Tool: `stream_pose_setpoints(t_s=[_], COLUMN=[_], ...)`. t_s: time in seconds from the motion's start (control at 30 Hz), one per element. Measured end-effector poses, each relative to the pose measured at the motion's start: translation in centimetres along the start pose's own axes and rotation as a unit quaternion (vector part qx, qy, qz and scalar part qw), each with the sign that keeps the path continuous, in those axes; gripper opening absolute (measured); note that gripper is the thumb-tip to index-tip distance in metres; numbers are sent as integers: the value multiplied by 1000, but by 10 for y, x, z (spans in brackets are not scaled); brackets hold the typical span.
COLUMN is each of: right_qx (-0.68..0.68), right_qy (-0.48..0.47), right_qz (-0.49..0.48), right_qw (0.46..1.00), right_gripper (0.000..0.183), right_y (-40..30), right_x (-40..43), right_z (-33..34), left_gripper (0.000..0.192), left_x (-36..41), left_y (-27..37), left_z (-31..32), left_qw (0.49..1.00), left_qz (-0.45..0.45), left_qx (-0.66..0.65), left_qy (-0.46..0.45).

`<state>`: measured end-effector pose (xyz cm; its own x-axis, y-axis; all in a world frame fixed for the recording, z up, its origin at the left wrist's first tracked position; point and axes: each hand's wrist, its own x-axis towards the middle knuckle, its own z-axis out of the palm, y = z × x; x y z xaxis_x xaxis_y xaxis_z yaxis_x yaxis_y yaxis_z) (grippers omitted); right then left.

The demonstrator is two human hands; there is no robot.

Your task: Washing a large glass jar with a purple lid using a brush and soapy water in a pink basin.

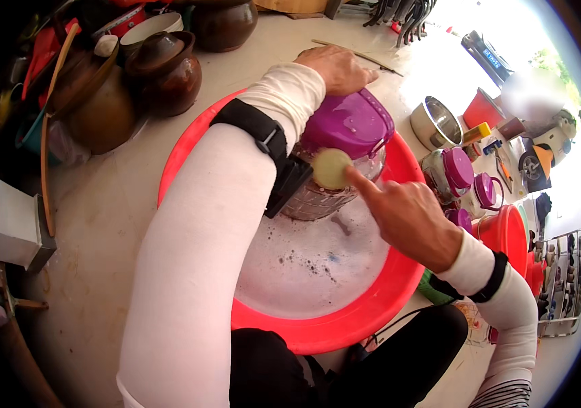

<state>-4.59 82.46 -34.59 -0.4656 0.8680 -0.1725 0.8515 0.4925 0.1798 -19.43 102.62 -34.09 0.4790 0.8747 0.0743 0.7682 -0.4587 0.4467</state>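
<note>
A large clear jar (316, 201) with a purple lid (351, 120) and carrying handle leans in a red plastic basin (402, 285) of sudsy water (311, 265). My left hand (339, 69) grips the jar at the far edge of its lid; the fingertips are partly hidden. Against the jar's near side is a round yellow-green scrubber (331, 168), blurred, held in my right hand (413, 219) with the index finger stretched along its edge. The other fingers of that hand are mostly hidden. My left forearm and a black strap cover part of the jar.
Brown glazed crocks (163, 76) stand at upper left. Right of the basin are a steel pot (436, 122), other jars with purple lids (457, 168) and a red bucket (507, 237). A thin stick (357, 53) lies on the floor beyond; a metal rack (560, 285) is at far right.
</note>
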Motion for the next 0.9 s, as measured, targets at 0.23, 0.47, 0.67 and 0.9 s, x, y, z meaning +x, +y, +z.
stream_pose_setpoints(t_s=[0.23,0.47,0.67,0.9], right_qx=[0,21,43,-11], right_qy=[64,-40,89,-60], right_qz=[-36,-20,-80,-16], right_qw=[997,999,992,998], right_gripper=[61,55,51,57], right_y=[-21,-24,-26,15], right_x=[49,3,34,-35], right_z=[6,-11,-3,-3], left_gripper=[72,71,62,52], left_x=[2,-27,-37,-37], left_y=[13,16,25,27], left_z=[5,-10,3,8], left_qw=[998,999,998,997], left_qz=[16,-25,-9,4], left_qx=[57,30,55,82], left_qy=[21,-1,32,-3])
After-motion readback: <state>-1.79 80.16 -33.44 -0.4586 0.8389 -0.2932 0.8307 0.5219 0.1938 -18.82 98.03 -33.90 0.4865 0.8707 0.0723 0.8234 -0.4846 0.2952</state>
